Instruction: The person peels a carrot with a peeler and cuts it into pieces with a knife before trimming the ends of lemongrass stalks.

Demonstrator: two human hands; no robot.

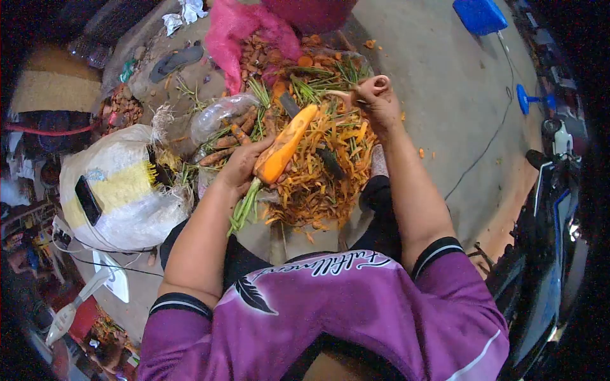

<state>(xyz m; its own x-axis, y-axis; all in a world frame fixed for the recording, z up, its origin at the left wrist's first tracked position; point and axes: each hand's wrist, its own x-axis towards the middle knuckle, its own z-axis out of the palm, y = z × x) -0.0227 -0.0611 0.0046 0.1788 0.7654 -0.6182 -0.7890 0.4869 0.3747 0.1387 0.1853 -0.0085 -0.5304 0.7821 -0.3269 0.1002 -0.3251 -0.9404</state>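
My left hand (240,166) is wrapped around the thick end of a large orange carrot (287,145), whose green stem stub hangs down toward me. Most of the carrot's skin is off, with some brownish patches along its side. My right hand (379,109) is closed around what looks like a pale pink peeler (340,95), its blade hard to make out. The tool is apart from the carrot, up and to the right of its tip. Below both hands lies a heap of orange peelings (318,197). Unpeeled carrots (219,155) with soil on them lie left of the heap.
A white and yellow sack (114,190) with a dark phone (88,200) on it stands at left. Pink netting (238,32) and a red tub (311,13) are ahead. A cable (486,149) crosses the floor at right, near a parked motorcycle (546,228).
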